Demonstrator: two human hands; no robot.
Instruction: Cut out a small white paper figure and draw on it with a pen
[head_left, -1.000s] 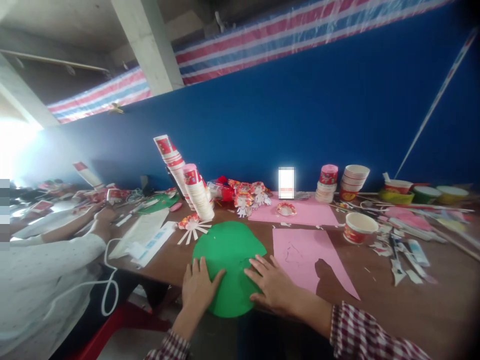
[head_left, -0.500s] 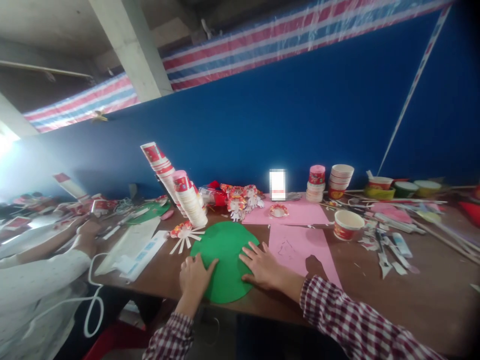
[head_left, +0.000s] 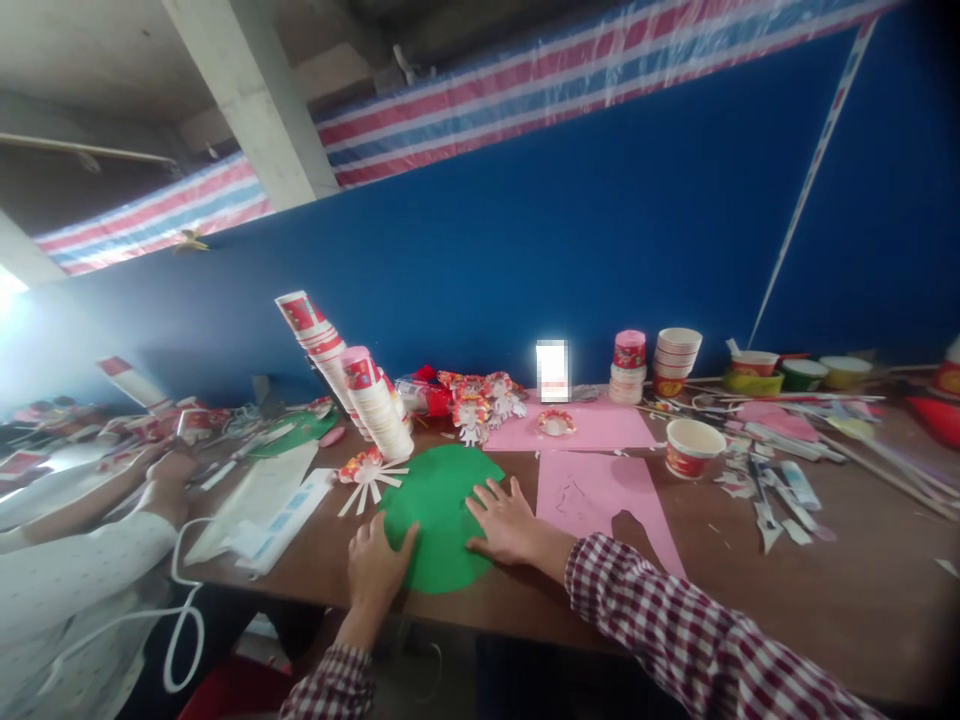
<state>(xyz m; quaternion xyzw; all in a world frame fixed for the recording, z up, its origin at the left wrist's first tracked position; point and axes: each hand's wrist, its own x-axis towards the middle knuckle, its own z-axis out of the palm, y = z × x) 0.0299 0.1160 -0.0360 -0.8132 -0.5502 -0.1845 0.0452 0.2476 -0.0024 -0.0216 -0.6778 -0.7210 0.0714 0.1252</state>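
A round green sheet (head_left: 439,510) lies flat on the brown table in front of me. My left hand (head_left: 377,560) rests at its left edge with the fingers apart. On its right side lies my right hand (head_left: 506,522), fingers spread and palm down. Just beyond the left hand is a cut paper cup (head_left: 367,478) with white strips fanned out. Pink paper sheets (head_left: 596,495), one with a dark cut-out and pen lines, are to the right of the green sheet.
Tall leaning stacks of paper cups (head_left: 375,410) stand behind. Several cut cup figures (head_left: 472,408) lie near the blue wall (head_left: 562,220). An open paper cup (head_left: 694,450), scissors (head_left: 766,520) and a glue tube (head_left: 800,485) are at right. A co-worker's arm (head_left: 135,500) reaches in at left.
The right hand has moved left across the green sheet, uncovering its right edge. The left hand has shifted slightly left and down. The whole view has turned a little.
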